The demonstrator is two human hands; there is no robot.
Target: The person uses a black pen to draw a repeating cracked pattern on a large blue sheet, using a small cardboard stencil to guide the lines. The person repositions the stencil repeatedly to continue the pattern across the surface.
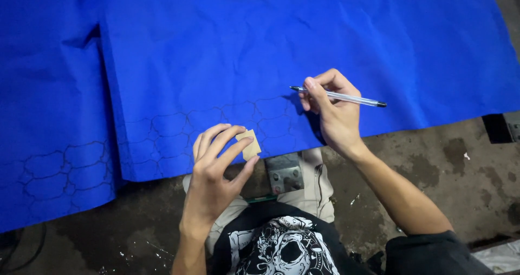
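Now my left hand (214,169) pinches a cardboard template (248,144) on blue cloth (271,53), my right hand (330,110) grips a pen (338,97); a slipped template could skew the outline.

Blue fabric (281,42) with dark traced outlines, tan template (248,144), clear pen (346,97)

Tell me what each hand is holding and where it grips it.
The left hand pinches a small tan cardboard template by its lower edge, thumb against fingers. The right hand holds a clear pen near its tip end.
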